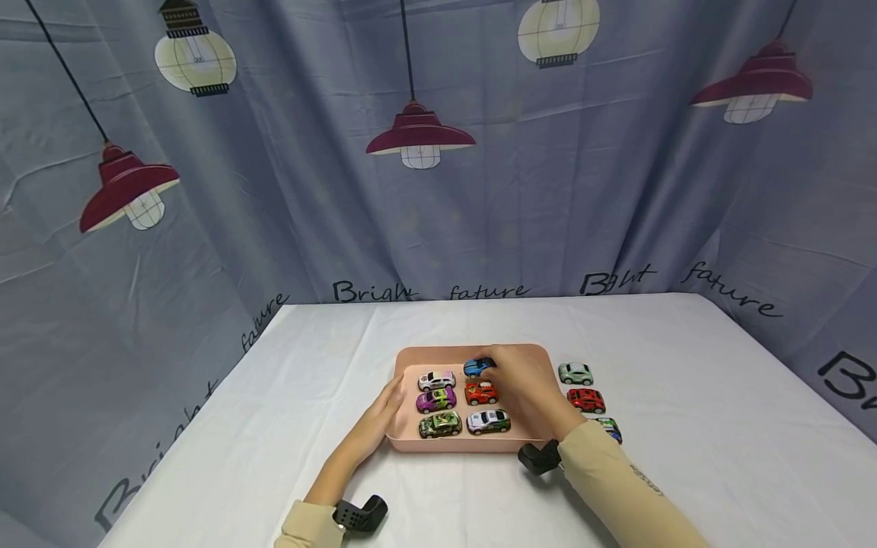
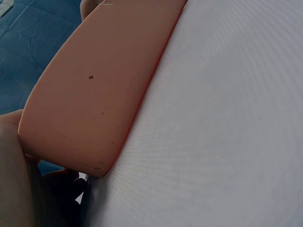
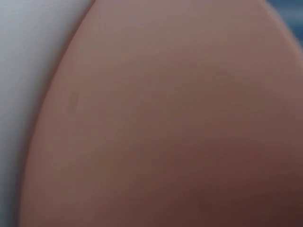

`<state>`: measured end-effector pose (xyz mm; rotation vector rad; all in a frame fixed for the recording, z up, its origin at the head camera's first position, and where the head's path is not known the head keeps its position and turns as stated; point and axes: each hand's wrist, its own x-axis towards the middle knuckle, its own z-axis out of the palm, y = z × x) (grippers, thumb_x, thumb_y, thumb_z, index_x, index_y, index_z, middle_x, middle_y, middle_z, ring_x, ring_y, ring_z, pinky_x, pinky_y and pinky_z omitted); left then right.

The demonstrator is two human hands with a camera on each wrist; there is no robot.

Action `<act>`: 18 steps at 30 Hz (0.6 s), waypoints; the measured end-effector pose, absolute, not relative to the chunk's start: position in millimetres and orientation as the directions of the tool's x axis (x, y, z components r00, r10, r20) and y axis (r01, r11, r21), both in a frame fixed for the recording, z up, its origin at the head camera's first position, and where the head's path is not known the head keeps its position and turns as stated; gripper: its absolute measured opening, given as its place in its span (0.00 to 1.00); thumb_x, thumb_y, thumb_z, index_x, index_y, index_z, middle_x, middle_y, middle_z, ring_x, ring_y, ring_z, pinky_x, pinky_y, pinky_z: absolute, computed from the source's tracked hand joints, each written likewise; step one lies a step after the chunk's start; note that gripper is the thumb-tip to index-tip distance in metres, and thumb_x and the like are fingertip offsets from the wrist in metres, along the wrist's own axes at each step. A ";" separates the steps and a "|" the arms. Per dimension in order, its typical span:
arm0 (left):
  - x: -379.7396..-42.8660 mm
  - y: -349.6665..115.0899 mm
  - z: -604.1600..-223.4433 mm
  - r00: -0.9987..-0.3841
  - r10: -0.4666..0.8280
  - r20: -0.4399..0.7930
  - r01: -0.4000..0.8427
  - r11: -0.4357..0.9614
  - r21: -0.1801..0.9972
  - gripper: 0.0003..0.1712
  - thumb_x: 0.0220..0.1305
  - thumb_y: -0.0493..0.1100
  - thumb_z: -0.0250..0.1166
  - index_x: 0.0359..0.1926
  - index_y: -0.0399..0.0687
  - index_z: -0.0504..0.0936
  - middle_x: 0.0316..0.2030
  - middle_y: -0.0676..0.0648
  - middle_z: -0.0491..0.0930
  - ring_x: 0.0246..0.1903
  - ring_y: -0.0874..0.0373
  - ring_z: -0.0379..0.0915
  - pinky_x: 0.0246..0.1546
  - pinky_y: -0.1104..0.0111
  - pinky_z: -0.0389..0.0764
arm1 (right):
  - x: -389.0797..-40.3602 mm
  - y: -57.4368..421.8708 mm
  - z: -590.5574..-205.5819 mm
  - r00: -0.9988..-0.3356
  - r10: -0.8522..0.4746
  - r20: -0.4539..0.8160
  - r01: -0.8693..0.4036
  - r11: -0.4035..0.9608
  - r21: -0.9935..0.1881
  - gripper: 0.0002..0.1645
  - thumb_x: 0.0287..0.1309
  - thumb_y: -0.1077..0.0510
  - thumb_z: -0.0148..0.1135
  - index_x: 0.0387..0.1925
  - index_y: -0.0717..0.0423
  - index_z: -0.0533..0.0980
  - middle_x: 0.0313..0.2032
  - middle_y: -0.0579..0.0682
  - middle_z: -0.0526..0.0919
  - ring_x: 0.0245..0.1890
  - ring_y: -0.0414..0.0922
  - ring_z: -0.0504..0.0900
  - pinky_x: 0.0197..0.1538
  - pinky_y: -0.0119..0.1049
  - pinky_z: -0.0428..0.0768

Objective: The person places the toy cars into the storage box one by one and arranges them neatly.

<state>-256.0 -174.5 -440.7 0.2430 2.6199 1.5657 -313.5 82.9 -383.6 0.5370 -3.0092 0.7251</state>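
Observation:
A pink tray (image 1: 455, 447) holds several small toy cars. My right hand (image 1: 515, 373) reaches over its right part and pinches a blue toy car (image 1: 478, 367) at the back. Just in front of that car is a red toy car (image 1: 481, 393), with a white and black toy car (image 1: 489, 422) nearer the front wall. The tray's left column has a white toy car (image 1: 436, 380), a purple toy car (image 1: 435, 400) and a green toy car (image 1: 440, 425). My left hand (image 1: 377, 417) rests against the left wall, its fingers extended along it.
Right of the tray, a pale green toy car (image 1: 575, 373) and a red toy car with dark spots (image 1: 585, 400) stand on the white table (image 1: 226, 457). Another toy car (image 1: 610, 428) is partly hidden behind my right sleeve. A patterned curtain (image 1: 479, 221) hangs behind the table.

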 end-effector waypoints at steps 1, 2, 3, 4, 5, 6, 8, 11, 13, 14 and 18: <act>-256.2 -174.5 -440.6 -0.984 0.177 0.012 0.094 0.466 0.880 0.31 0.69 0.60 0.38 0.70 0.62 0.49 0.69 0.43 0.51 0.67 0.37 0.46 0.62 0.37 0.47 | -315.3 81.7 -385.5 -0.940 -0.331 0.083 -0.331 0.828 -0.453 0.15 0.55 0.58 0.61 0.46 0.51 0.78 0.39 0.47 0.82 0.35 0.41 0.77 0.43 0.37 0.78; -256.4 -174.5 -440.6 -0.984 0.177 0.011 0.094 0.466 0.880 0.31 0.69 0.60 0.38 0.70 0.62 0.49 0.69 0.43 0.51 0.67 0.37 0.46 0.62 0.37 0.47 | -317.0 80.8 -386.9 -0.937 -0.335 0.093 -0.339 0.820 -0.461 0.14 0.55 0.59 0.62 0.45 0.52 0.78 0.39 0.48 0.82 0.35 0.41 0.77 0.43 0.37 0.78; -256.6 -174.4 -440.5 -0.984 0.177 0.010 0.093 0.466 0.880 0.31 0.69 0.61 0.38 0.70 0.62 0.49 0.69 0.43 0.51 0.67 0.37 0.46 0.62 0.37 0.47 | -318.7 80.0 -388.8 -0.934 -0.342 0.104 -0.350 0.815 -0.462 0.14 0.54 0.59 0.62 0.45 0.53 0.78 0.39 0.49 0.82 0.35 0.42 0.77 0.43 0.38 0.77; -256.7 -174.5 -440.6 -0.984 0.177 0.009 0.092 0.466 0.880 0.31 0.69 0.61 0.38 0.70 0.62 0.49 0.69 0.43 0.51 0.67 0.37 0.46 0.62 0.37 0.47 | -320.3 79.2 -390.4 -0.928 -0.352 0.120 -0.366 0.811 -0.457 0.14 0.53 0.60 0.62 0.44 0.54 0.79 0.40 0.49 0.83 0.36 0.43 0.78 0.44 0.39 0.77; -256.7 -174.5 -440.6 -0.984 0.177 0.008 0.091 0.465 0.880 0.31 0.69 0.61 0.38 0.70 0.62 0.49 0.69 0.43 0.51 0.67 0.38 0.46 0.62 0.37 0.47 | -321.7 78.3 -392.0 -0.923 -0.361 0.133 -0.381 0.806 -0.452 0.14 0.53 0.60 0.63 0.44 0.55 0.79 0.40 0.50 0.83 0.38 0.44 0.78 0.46 0.40 0.78; -256.6 -174.5 -440.5 -0.984 0.176 0.009 0.091 0.465 0.881 0.31 0.69 0.61 0.38 0.70 0.62 0.49 0.69 0.43 0.50 0.67 0.38 0.45 0.63 0.38 0.47 | -322.9 77.4 -393.5 -0.918 -0.369 0.145 -0.394 0.803 -0.447 0.15 0.52 0.61 0.63 0.44 0.56 0.79 0.41 0.51 0.83 0.41 0.45 0.79 0.47 0.41 0.77; -256.5 -174.5 -440.4 -0.985 0.174 0.011 0.092 0.466 0.880 0.31 0.69 0.60 0.38 0.70 0.62 0.49 0.70 0.43 0.50 0.68 0.38 0.45 0.63 0.38 0.47 | -325.0 75.6 -396.6 -0.915 -0.374 0.152 -0.402 0.802 -0.442 0.15 0.51 0.62 0.63 0.44 0.57 0.79 0.43 0.53 0.82 0.46 0.48 0.79 0.52 0.43 0.76; -256.3 -174.3 -439.9 -0.985 0.173 0.015 0.096 0.470 0.878 0.31 0.69 0.60 0.38 0.70 0.62 0.50 0.70 0.43 0.50 0.68 0.38 0.45 0.63 0.38 0.46 | -326.4 73.3 -399.8 -0.919 -0.366 0.146 -0.393 0.812 -0.433 0.16 0.51 0.63 0.63 0.44 0.57 0.79 0.44 0.54 0.82 0.48 0.50 0.78 0.54 0.44 0.75; -256.3 -174.1 -439.9 -0.985 0.173 0.017 0.098 0.471 0.877 0.31 0.69 0.60 0.39 0.70 0.62 0.50 0.69 0.43 0.50 0.67 0.38 0.45 0.63 0.38 0.46 | -326.7 72.3 -401.0 -0.924 -0.357 0.140 -0.381 0.819 -0.429 0.15 0.51 0.64 0.63 0.44 0.57 0.79 0.45 0.54 0.82 0.49 0.50 0.78 0.55 0.44 0.75; -256.2 -174.0 -440.0 -0.984 0.176 0.021 0.102 0.471 0.876 0.31 0.69 0.60 0.39 0.70 0.61 0.50 0.69 0.42 0.51 0.67 0.37 0.45 0.63 0.38 0.47 | -326.8 72.0 -401.4 -0.925 -0.354 0.137 -0.378 0.821 -0.428 0.15 0.51 0.65 0.63 0.44 0.57 0.79 0.45 0.54 0.82 0.49 0.50 0.78 0.55 0.44 0.75; -255.9 -173.8 -440.2 -0.984 0.176 0.024 0.105 0.466 0.878 0.31 0.69 0.59 0.39 0.70 0.60 0.50 0.69 0.41 0.51 0.67 0.37 0.45 0.63 0.38 0.46 | -326.8 71.3 -401.5 -0.930 -0.347 0.122 -0.365 0.830 -0.423 0.15 0.51 0.64 0.63 0.43 0.57 0.80 0.45 0.54 0.82 0.49 0.51 0.78 0.54 0.45 0.75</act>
